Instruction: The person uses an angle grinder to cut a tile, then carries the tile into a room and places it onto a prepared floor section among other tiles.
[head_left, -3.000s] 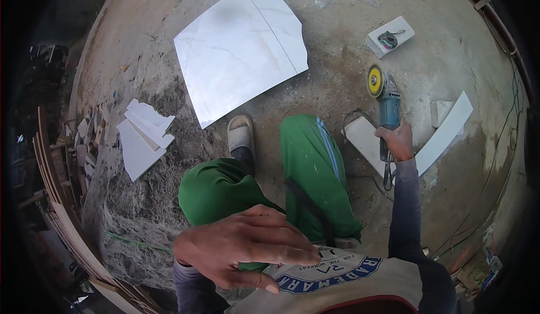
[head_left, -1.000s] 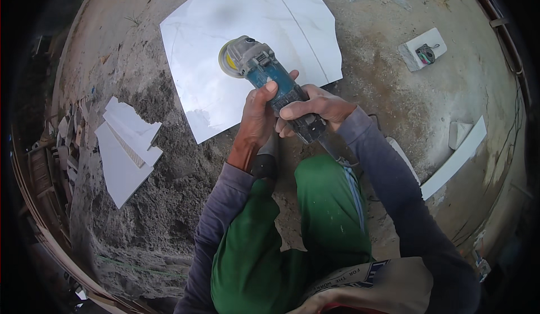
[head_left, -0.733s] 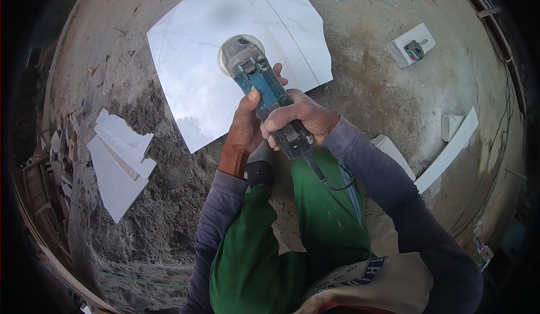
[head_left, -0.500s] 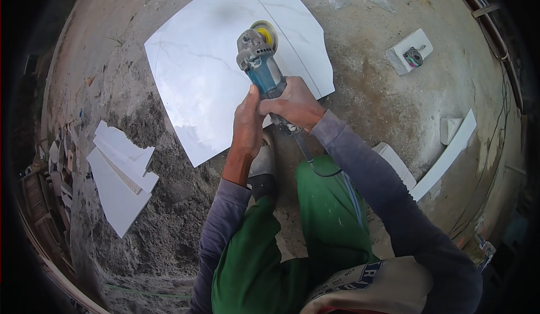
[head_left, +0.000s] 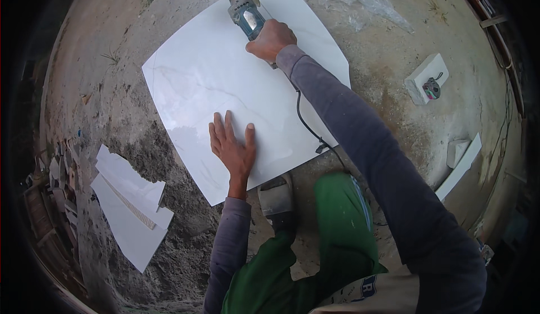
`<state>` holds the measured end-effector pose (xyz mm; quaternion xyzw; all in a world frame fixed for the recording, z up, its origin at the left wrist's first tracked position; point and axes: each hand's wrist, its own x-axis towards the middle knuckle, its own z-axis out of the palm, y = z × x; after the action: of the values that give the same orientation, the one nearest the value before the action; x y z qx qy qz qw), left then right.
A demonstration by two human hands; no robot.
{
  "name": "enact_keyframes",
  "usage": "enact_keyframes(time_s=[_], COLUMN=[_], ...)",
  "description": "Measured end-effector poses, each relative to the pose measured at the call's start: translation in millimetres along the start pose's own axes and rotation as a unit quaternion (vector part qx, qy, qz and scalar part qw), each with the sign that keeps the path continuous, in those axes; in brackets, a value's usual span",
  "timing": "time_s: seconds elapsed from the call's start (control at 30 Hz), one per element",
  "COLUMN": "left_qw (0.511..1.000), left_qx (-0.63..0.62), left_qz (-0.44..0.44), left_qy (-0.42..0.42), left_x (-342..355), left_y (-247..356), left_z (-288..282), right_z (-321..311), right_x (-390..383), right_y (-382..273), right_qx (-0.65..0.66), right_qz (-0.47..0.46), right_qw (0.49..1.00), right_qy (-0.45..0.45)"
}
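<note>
Right hand point(head_left: 274, 39) clamps the grinder point(head_left: 247, 19); left hand point(head_left: 236, 153) lies spread, near, on the tile point(head_left: 188, 100), which looks stiff, slick, brittle, best held by opposite edges.

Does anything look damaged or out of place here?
Yes: the white pieces at left have jagged edges, as if broken, and crumpled clear plastic lies loose to the right of the large white slab.

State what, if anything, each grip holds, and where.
Right grip: the angle grinder, by its rear body. Left grip: nothing, open over the white slab.
</note>
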<state>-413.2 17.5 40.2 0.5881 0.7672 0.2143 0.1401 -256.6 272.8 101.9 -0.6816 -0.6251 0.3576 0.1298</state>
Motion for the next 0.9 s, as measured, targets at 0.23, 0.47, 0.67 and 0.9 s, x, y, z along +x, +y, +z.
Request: enact_keyframes(time_s=[0.23,0.47,0.67,0.9], left_qw=[0.989,0.988,0.988,0.987], left_qx=[0.150,0.153,0.157,0.161], left_qz=[-0.008,-0.001,-0.002,0.007], left_qy=[-0.002,-0.002,-0.010,0.002], left_x=[-1.0,3.6,3.3,3.2], left_y=[-0.8,4.9,4.7,6.9], left_z=[9.8,8.3,8.6,8.5], right_z=[6.0,8.6,12.7,12.9], right_x=[69.3,98.6,107.2,109.0], right_y=[-13.7,-17.8,-19.3,-21.5], right_qx=[-0.011,-0.012,0.009,0.009], right_qz=[0.009,-0.013,-0.021,-0.009], right_qw=[1.000,0.999,0.998,0.999], right_qy=[0.012,0.037,0.055,0.051])
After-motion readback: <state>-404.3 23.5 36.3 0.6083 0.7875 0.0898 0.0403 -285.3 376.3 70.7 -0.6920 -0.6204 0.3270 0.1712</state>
